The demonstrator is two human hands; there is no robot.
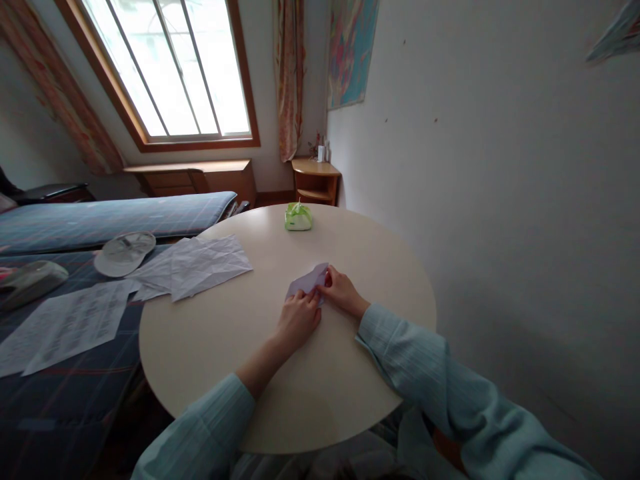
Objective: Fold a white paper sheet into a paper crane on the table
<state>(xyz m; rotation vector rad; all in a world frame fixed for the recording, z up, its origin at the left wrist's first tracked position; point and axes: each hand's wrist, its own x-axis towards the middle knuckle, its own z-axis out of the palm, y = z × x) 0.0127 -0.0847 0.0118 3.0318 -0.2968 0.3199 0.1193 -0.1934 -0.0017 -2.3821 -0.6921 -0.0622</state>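
Observation:
A small folded piece of pale lilac paper [310, 278] lies near the middle of a round cream table [225, 347]. My left hand [299, 319] rests on its near edge with the fingers curled and pressed down on it. My right hand [339, 291] pinches the paper's right side, fingertips close together at the fold. Both arms wear light blue sleeves.
Creased white sheets [200, 265] overhang the table's left edge. A green and white tissue pack [299, 217] sits at the far side. Left of the table is a bed with printed papers [65, 323] and a white cap [124, 253]. A white wall runs along the right.

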